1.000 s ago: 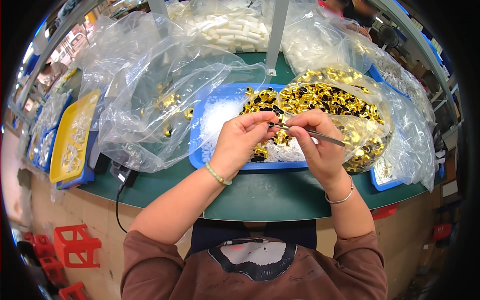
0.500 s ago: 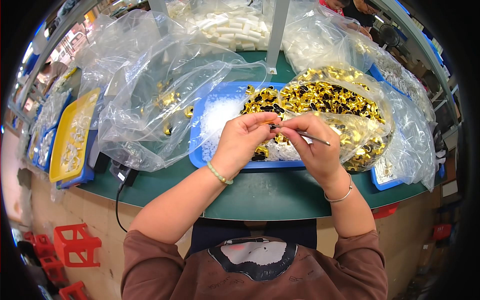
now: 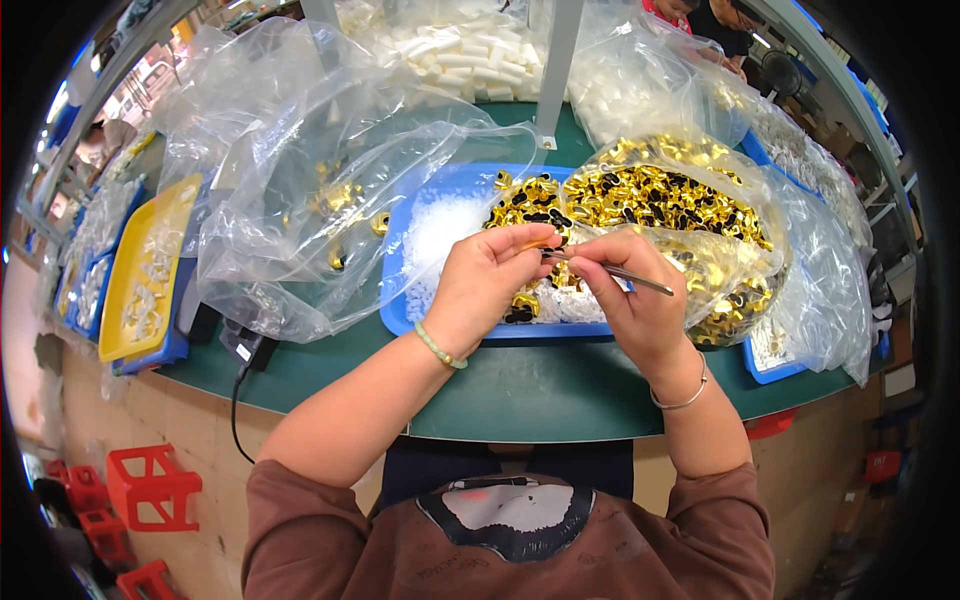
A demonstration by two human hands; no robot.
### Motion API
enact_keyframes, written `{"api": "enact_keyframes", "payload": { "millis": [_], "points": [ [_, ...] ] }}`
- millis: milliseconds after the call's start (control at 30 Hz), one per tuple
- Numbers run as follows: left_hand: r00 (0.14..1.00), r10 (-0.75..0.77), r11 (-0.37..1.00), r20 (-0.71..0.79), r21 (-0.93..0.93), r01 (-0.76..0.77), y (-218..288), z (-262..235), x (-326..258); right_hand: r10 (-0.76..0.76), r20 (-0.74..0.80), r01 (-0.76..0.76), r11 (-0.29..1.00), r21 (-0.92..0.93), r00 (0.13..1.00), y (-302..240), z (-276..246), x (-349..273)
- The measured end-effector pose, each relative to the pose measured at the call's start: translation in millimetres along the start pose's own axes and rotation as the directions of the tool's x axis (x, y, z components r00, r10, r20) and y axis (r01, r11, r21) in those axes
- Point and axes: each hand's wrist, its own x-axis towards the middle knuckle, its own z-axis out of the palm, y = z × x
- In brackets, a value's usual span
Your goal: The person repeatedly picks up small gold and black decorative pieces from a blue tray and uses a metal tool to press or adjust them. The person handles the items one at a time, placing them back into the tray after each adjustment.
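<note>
My left hand (image 3: 475,285) is closed, its thumb and index finger pinching a small gold-coloured piece (image 3: 547,243) whose exact form is mostly hidden. My right hand (image 3: 645,300) grips a slim metal rod-like tool (image 3: 640,281), its tip meeting the piece at the left fingertips. Both hands hover over a blue tray (image 3: 397,312). At the tray's left lies a heap of tiny white parts (image 3: 435,235); beside it are loose gold-and-black pieces (image 3: 530,207). A clear bag (image 3: 690,205) full of similar gold-and-black pieces rests on the tray's right side.
Large clear plastic bags (image 3: 290,190) spread over the green table (image 3: 510,390) at left. White tubes (image 3: 470,60) are heaped at the back near a grey metal post (image 3: 557,75). A yellow tray (image 3: 118,335) stands far left; red stools (image 3: 155,488) are on the floor.
My right hand has shifted slightly right, and the metal tool with it. My left hand stays nearly in place, still pinching the small piece.
</note>
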Motion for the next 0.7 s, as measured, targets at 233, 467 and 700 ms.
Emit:
{"api": "enact_keyframes", "payload": {
  "millis": [233, 467, 700],
  "points": [
    [1.000, 0.014, 1.000, 0.008, 0.017, -0.014, -2.7, -0.4, 1.2, 0.009, 0.012, -0.009, 1.000, 0.002, 1.000, -2.1, 0.1, 0.5],
    [0.999, 0.047, 0.998, 0.021, 0.044, -0.048, -6.4, -1.0, 1.4, 0.015, 0.000, -0.015, 1.000, 0.022, 1.000, -3.5, 1.4, -2.4],
    [0.999, 0.043, 0.998, 0.012, 0.053, -0.044, -8.0, -1.1, 2.9, -0.029, 0.049, 0.032, 0.997, -0.068, 0.998, -6.0, 2.4, -0.6]
  ]
}}
